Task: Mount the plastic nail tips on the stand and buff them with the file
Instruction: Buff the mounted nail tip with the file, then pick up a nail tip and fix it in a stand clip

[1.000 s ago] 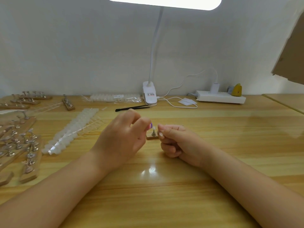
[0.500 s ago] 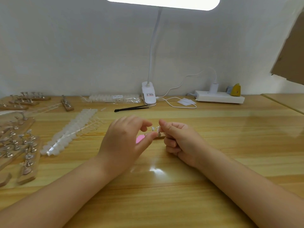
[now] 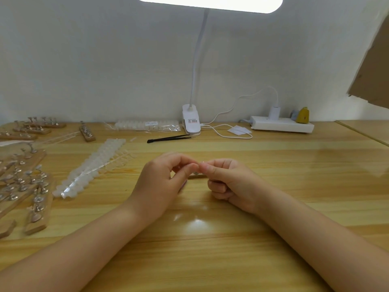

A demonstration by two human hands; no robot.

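Observation:
A small wooden nail stand point(image 3: 197, 176) sits on the table between my hands, mostly hidden by my fingers. My left hand point(image 3: 164, 182) is curled, and a sliver of the pink file point(image 3: 184, 183) shows under its thumb. The thumb tip meets my right hand's fingertips over the stand. My right hand point(image 3: 229, 182) pinches the top of the stand's peg, where the clear nail tip sits; the tip itself is hidden. Its other fingers are curled into the palm.
Strips of clear nail tips point(image 3: 90, 171) lie to the left, beside several wooden stands with metal pegs point(image 3: 27, 186). At the back are black tweezers point(image 3: 168, 139), a bagged set of tips point(image 3: 147, 125), a clip lamp point(image 3: 190, 121) and a power strip point(image 3: 282, 124).
My left hand has swung the pink file from above the stand down and back under its thumb. Both hands have closed together over the stand, and the nail tip is now covered.

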